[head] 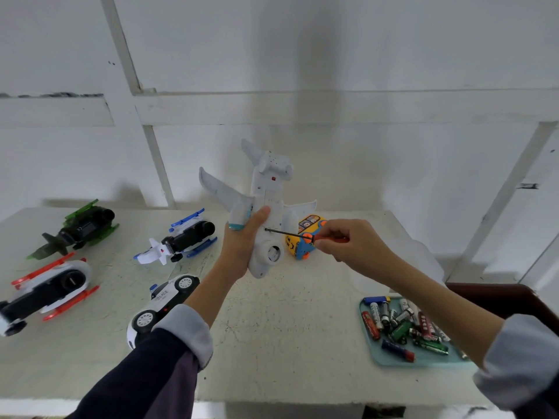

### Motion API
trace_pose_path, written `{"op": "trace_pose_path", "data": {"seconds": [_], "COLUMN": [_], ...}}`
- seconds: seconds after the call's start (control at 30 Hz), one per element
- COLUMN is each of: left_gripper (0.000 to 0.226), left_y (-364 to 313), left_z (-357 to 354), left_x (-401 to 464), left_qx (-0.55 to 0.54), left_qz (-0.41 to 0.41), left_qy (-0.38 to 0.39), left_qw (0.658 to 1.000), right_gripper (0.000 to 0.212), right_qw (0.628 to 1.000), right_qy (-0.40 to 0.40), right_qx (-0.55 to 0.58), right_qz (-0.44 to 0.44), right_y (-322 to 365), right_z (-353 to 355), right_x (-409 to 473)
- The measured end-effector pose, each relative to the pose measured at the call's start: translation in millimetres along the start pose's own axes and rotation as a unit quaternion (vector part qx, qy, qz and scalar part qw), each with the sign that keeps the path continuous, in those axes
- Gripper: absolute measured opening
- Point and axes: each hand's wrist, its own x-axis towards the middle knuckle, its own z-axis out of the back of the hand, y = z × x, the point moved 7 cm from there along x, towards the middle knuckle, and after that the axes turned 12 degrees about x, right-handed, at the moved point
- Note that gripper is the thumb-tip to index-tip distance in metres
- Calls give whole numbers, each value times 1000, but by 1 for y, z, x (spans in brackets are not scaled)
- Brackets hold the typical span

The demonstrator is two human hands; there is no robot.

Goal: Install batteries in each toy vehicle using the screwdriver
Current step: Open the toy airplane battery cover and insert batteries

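Nearest to us are our two forearms in rolled dark sleeves, reaching out over the bench [272, 343]. Our left hand [242, 246] is wrapped around the belly of the white toy airplane [266, 213], holding it upright above the bench with its underside turned toward us, thumb lying along the fuselage. Our right hand [348, 243] pinches the red handle of the screwdriver [290, 233], whose thin shaft runs leftward so that its tip meets a small screw on the plane's underside.

We judge that we are working the battery-cover screw on the airplane; whether we are loosening or tightening it we cannot tell, and no open compartment shows. The next move calls for keeping the tip seated squarely in the screw head while the left hand braces the plane against the twist.

At the right, near our right forearm, a pale teal tray [393, 361] holds a loose heap of batteries [402, 325] in red, green, blue and black wrappers, lying crosswise over one another.

Just behind the plane sits a yellow toy bus [305, 237]. To the left lie a police car [163, 300], a blue-and-white vehicle [178, 240], a green one [78, 228] and a red-trimmed one [45, 291], all untouched.
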Motion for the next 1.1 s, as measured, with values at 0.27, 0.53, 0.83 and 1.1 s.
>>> {"op": "trace_pose_path", "data": {"seconds": [0.27, 0.53, 0.83, 1.1], "left_gripper": [14, 21, 18, 19], "left_y": [-6, -1, -4, -10], "left_z": [4, 4, 3, 0], "left_x": [4, 11, 19, 19], "left_qx": [196, 225, 214, 182], "left_qz": [-84, -90, -85, -71], "left_qy": [-40, -89, -95, -102], "left_qw": [976, 966, 968, 975], "right_gripper": [10, 10, 48, 24], "right_qw": [997, 960, 881, 923], "right_qy": [9, -28, 90, -4], "right_qx": [-67, 224, 272, 298], "right_qz": [-28, -167, -376, -243], "right_y": [6, -18, -38, -30], "right_z": [4, 3, -14, 2], "right_x": [7, 10, -2, 14]}}
